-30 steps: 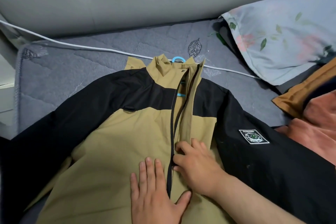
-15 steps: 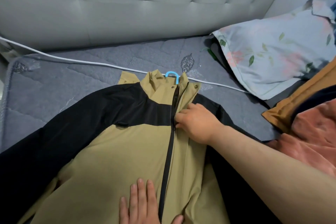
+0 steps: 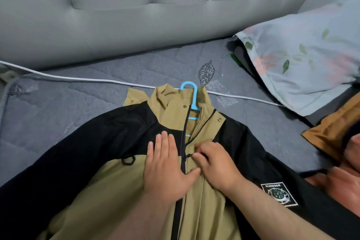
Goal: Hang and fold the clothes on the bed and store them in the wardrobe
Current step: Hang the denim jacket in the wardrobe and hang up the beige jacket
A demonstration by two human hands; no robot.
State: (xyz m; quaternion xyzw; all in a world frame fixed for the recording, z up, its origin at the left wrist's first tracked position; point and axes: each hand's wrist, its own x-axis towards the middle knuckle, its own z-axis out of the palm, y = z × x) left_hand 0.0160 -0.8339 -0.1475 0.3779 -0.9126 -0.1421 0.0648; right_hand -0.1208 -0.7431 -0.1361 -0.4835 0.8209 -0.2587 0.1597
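Tan-and-black jacket [image 3: 120, 191] lay front-up on bed [image 3: 78, 99], sleeves spread to both sides, zipped to chest, collar open. Blue hanger [image 3: 190, 91] sat inside it, hook sticking out past collar. White-edged badge [image 3: 278, 194] on one sleeve.

Centre frame: jacket [image 3: 120, 191] lies flat on a blue hanger [image 3: 191, 101]. Left hand [image 3: 167, 167] presses the chest; right hand [image 3: 216, 165] pinches the zipper pull [image 3: 188, 155].

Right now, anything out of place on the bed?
White cable crosses the mattress and passes behind the jacket collar, by the blue hanger hook; it could snag when the jacket is lifted. Zip open above the right hand, which pinches its pull.
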